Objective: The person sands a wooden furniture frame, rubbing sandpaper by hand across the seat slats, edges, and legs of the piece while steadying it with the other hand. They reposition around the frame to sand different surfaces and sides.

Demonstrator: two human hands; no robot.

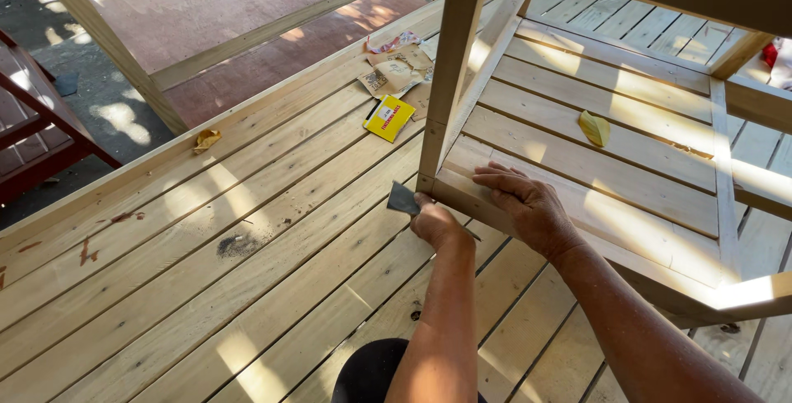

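Left hand (435,223) pinches a grey scraper (403,199) at the frame (452,65) corner; right hand (528,205) lies spread on its rail. Farther left lie a yellow packet (388,117) and torn brown paper (394,73).

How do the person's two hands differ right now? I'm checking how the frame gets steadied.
The left hand is curled in a grip on a small grey blade-like tool at the corner of the wooden frame; the right hand holds nothing. The left hand sits below the frame's bottom rail, while the right hand lies flat on it, fingers spread. Both are bare and touch the frame's corner area.
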